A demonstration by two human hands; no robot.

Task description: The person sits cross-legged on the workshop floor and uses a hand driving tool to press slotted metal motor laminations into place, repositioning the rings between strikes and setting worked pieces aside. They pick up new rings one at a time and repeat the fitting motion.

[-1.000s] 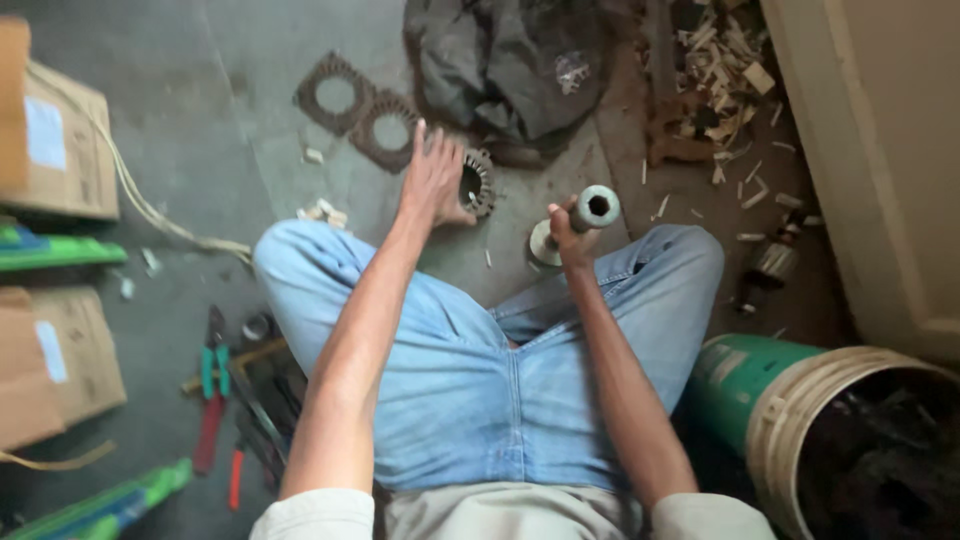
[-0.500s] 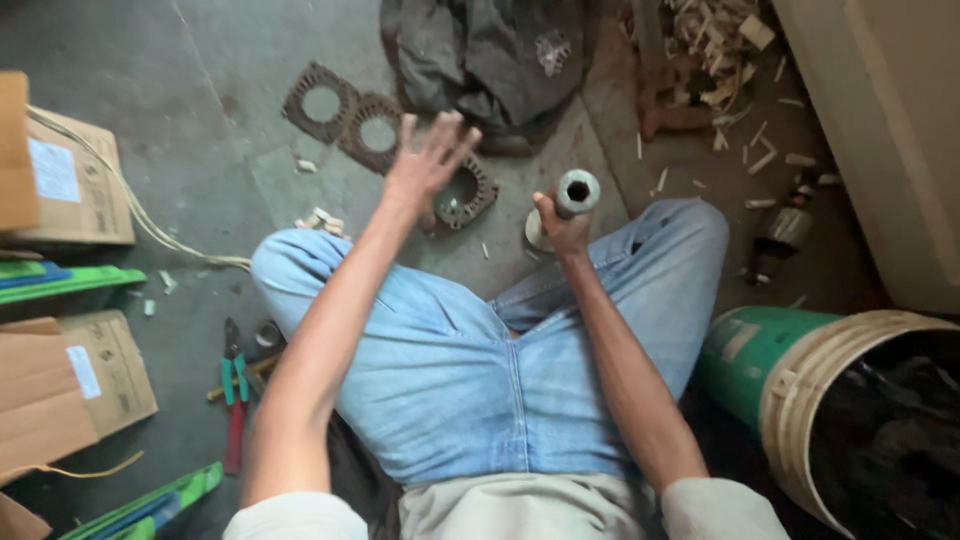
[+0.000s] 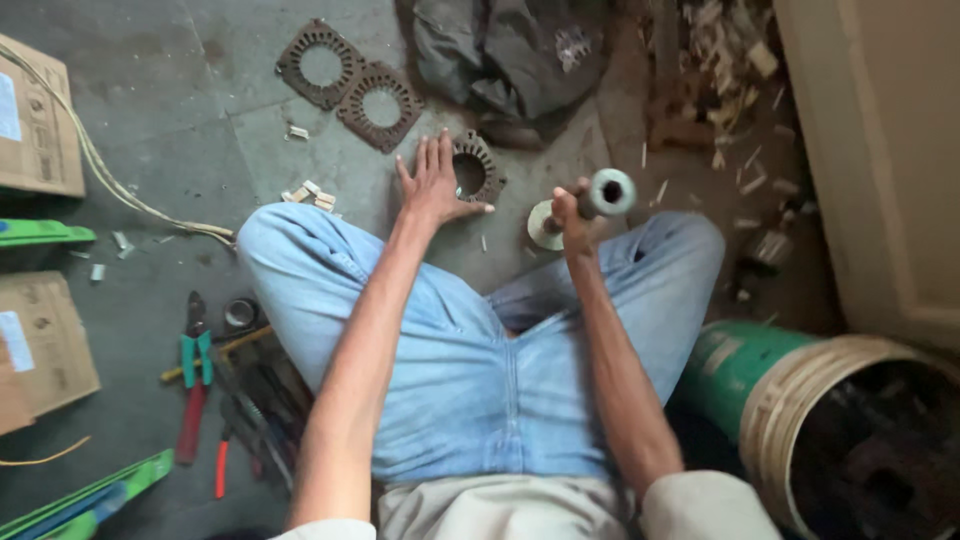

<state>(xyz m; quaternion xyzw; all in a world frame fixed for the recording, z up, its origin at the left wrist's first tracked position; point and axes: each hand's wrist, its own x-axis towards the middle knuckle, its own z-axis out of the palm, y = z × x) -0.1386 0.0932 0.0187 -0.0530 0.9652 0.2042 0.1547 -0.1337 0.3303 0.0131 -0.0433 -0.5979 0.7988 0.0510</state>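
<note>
I sit cross-legged on a grey stone floor in blue jeans. My left hand (image 3: 432,182) reaches forward with fingers spread, its thumb and palm at the edge of a toothed metal ring (image 3: 478,168) lying on the floor. My right hand (image 3: 572,216) is closed around a short grey metal pipe (image 3: 606,193), held tilted with its hollow end facing up, above a pale round disc (image 3: 542,226) on the floor. Two more flat toothed rings (image 3: 348,84) lie farther out to the left.
A dark crumpled cloth (image 3: 500,50) and wood shavings (image 3: 722,60) lie ahead. A green bucket (image 3: 800,400) stands at my right. Pliers and screwdrivers (image 3: 205,385) sit by my left knee. Cardboard boxes (image 3: 40,120) and a pale cable (image 3: 110,185) are at the left.
My left hand lifted off the toothed ring with fingers fanned, then came back down onto its edge. The right hand kept holding the pipe in about the same place.
</note>
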